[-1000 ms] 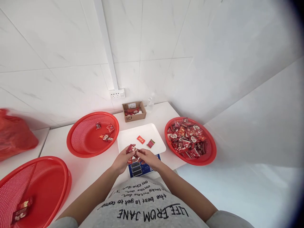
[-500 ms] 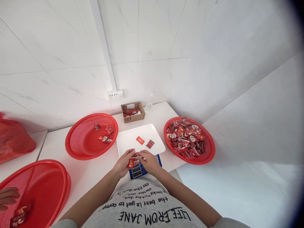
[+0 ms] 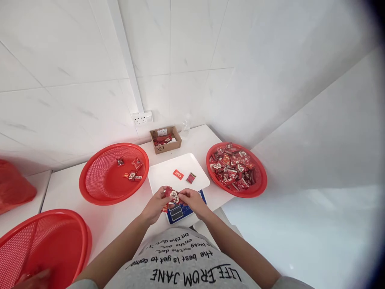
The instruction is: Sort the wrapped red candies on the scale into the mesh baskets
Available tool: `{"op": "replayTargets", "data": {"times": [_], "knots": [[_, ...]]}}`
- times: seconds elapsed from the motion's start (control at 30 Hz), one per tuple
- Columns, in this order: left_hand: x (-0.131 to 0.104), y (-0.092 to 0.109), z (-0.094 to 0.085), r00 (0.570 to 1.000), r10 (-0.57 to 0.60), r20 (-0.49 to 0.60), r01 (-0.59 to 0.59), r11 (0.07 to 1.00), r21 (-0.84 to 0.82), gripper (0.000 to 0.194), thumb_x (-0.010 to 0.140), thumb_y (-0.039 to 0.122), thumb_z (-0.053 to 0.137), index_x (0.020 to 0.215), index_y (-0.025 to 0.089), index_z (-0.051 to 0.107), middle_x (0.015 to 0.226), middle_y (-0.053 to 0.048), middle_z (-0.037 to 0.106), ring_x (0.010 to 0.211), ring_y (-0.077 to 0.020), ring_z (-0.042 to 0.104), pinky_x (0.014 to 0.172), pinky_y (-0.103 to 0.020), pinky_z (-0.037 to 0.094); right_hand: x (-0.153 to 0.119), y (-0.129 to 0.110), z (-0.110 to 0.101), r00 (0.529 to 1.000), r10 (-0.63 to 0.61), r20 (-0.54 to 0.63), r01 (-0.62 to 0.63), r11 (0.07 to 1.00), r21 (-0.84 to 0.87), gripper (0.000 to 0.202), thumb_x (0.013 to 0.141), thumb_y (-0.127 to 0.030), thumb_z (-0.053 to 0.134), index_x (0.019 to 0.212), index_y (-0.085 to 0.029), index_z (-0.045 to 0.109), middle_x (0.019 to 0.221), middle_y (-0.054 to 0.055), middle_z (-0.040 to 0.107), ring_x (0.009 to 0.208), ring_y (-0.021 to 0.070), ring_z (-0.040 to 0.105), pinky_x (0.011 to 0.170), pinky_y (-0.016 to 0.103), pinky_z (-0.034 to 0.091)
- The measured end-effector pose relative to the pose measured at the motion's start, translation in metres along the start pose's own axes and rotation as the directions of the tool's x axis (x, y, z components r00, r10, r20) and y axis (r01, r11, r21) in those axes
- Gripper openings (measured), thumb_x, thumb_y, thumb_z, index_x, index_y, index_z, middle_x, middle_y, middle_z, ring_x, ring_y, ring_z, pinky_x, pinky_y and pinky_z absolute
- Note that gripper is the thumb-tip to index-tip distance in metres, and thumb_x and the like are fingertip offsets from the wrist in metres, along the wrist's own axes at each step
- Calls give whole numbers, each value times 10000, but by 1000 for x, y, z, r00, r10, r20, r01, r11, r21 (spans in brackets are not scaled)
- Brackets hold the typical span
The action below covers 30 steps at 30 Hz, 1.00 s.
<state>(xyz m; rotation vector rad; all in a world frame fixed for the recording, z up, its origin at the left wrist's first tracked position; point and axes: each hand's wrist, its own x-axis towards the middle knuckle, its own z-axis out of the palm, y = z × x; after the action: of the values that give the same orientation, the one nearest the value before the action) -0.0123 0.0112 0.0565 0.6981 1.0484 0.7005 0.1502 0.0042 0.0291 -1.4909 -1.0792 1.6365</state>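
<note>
A small red packet with a cream label and dark characters is pinched between my left hand and my right hand. Under the left fingers hangs a second red packet with gold print. Both hands are above the front of a digital scale with a white plate and a blue keypad panel. On the plate lie a flat red packet with gold writing and a dark-edged red sachet.
A red basket heaped with red packets stands at the right. Another red basket on the left contains several packets. A cardboard box and a clear bottle stand behind. At lower left, a blurred hand reaches into a third basket.
The red packet between my hands has been turned so that its cream label faces up. The other person's hand has moved lower in the left basket. The view has shifted slightly.
</note>
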Motion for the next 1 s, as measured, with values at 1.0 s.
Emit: {"op": "replayTargets", "data": {"times": [1.0], "knots": [[4, -3, 11, 948, -220, -230, 172, 962, -212, 624, 661, -40, 580, 1201, 227, 420, 1115, -120, 574, 1083, -183, 551, 825, -246, 466, 19, 21, -24, 992, 89, -88, -89, 996, -3, 465, 766, -339, 540, 1211, -231, 459, 860, 24, 639, 584, 114, 575, 542, 244, 428]]}}
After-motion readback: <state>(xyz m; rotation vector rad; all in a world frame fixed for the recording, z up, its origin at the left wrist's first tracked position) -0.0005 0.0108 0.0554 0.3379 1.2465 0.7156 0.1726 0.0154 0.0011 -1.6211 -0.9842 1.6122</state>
